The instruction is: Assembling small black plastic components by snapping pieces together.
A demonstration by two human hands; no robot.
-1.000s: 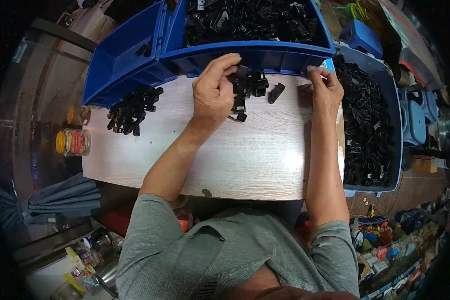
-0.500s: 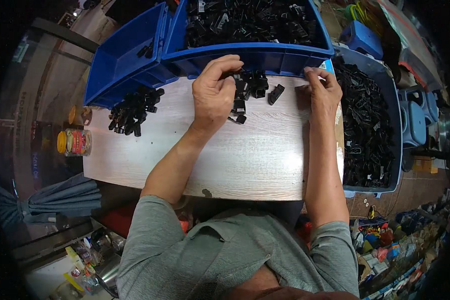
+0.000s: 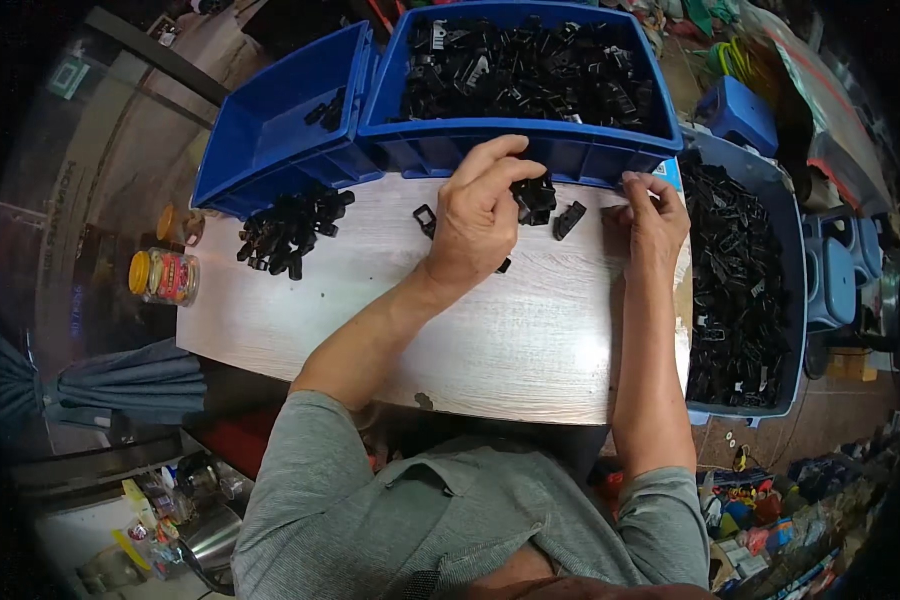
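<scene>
My left hand is over the back middle of the white table, fingers apart and bent, beside a small heap of black plastic parts. It partly covers that heap, and nothing shows in its fingers. One loose black part lies to its left, and a single black piece rests right of the heap. At the table's back right corner is my right hand, thumb and forefinger pinched together. What they hold, if anything, is hidden. A larger pile of black parts lies at the left.
Behind the table stand a blue bin full of black parts and a blue bin with few. A large tub of black parts is at the right, near blue stools. A yellow-lidded jar stands at the left edge.
My left hand has moved right, over the small heap, with its fingers more stretched. A black part now shows to its left. My right hand stays at the corner. The whole view has shifted slightly.
</scene>
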